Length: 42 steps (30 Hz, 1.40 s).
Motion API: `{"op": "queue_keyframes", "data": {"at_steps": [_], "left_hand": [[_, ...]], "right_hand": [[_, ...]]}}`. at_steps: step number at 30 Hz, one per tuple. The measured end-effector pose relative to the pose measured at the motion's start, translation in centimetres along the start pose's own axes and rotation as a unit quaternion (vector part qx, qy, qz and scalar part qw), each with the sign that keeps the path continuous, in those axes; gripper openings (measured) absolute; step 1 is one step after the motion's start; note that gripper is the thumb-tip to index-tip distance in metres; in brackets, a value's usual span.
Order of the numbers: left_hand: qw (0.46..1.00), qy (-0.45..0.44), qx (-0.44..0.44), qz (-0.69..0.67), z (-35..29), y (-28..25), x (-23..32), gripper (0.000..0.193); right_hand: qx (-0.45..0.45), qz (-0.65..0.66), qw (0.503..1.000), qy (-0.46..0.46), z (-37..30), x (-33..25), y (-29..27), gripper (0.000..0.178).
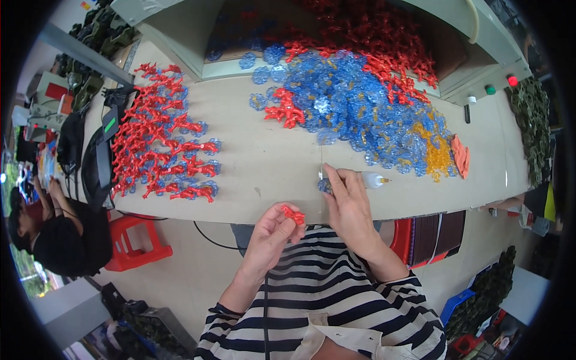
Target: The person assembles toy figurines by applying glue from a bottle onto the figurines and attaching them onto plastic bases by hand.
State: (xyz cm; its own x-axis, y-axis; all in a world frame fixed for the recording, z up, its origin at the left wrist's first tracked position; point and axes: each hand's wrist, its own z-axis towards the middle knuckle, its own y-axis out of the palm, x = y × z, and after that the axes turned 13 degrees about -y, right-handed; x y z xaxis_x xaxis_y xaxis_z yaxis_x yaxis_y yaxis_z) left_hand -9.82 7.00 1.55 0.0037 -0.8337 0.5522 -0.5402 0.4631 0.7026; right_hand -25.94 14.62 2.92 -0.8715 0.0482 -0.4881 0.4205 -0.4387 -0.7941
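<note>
My left hand [271,233] is closed in front of the table's near edge, pinching a small shiny red plastic figure piece [293,214] between thumb and fingers. To its right, my right hand [350,207] is over the table edge with a blue translucent plastic disc [324,185] between its thumb and forefinger. Just beyond the right-hand fingers is a small whitish squeeze bottle [373,179] with its yellowish nozzle pointing right. The fingers partly cover it, so whether they touch it is unclear.
Rows of red figures on blue discs [165,138] fill the table's left side. A heap of blue discs [354,102] lies at centre right, with red pieces [285,109], yellow pieces [438,153] and an orange scrap [461,156] nearby. An open-fronted cabinet [174,45] stands behind.
</note>
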Motion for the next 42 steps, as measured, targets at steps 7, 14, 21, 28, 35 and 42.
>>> {"op": "queue_keyframes", "data": {"at_steps": [7, 14, 21, 28, 35, 42], "left_hand": [[0.998, -0.004, -0.011, 0.054, 0.0, -0.4, -0.5, 0.020], [0.982, 0.070, 0.009, 0.176, 0.4, 0.9, -0.5, 0.015], [0.945, 0.164, 0.023, 0.283, 0.7, 1.5, -0.7, 0.014], [0.932, 0.177, 0.034, 0.313, 0.6, 1.4, -0.8, 0.016], [0.931, 0.167, 0.044, 0.322, 0.5, 1.4, -0.8, 0.016], [0.946, 0.107, 0.044, 0.304, 0.3, 1.8, -0.4, 0.016]], "right_hand": [[-0.077, 0.337, 0.935, 0.081, -1.6, -0.7, -3.4, 0.048], [-0.063, 0.362, 0.927, 0.074, -2.7, -0.2, -3.6, 0.056], [-0.058, 0.408, 0.907, 0.085, -3.5, 0.2, -3.2, 0.057], [-0.056, 0.422, 0.899, 0.105, -3.7, 0.4, -3.6, 0.055], [-0.081, 0.402, 0.908, 0.084, -3.3, 0.1, -3.8, 0.055], [-0.096, 0.427, 0.896, 0.071, -3.4, 0.2, -3.6, 0.057]]}}
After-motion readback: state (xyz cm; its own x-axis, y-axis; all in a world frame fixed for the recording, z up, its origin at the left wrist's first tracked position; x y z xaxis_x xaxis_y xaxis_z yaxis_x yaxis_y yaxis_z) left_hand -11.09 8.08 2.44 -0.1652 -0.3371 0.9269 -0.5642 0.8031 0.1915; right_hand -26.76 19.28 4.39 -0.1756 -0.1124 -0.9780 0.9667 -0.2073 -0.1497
